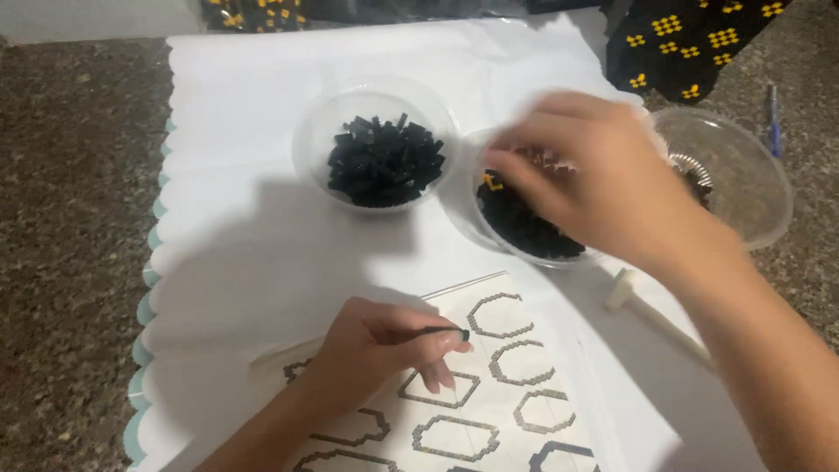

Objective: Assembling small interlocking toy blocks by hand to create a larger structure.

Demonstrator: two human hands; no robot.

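White cloth over speckled counter. Right hand, fingers curled, digs in middle tub of tiny black beads: light, hard, slippery, pinch singly; actual grip can't tell. Left hand pinches thin dark tool over pattern sheet.

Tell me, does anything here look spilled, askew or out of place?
Nothing looks spilled. The black pieces stay inside their clear bowl. One yellow piece sits among the dark ones near the right hand.

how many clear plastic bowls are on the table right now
3. One bowl of black pieces sits at the centre back; a second bowl lies under the right hand; a third bowl stands at the far right, partly hidden by that hand.
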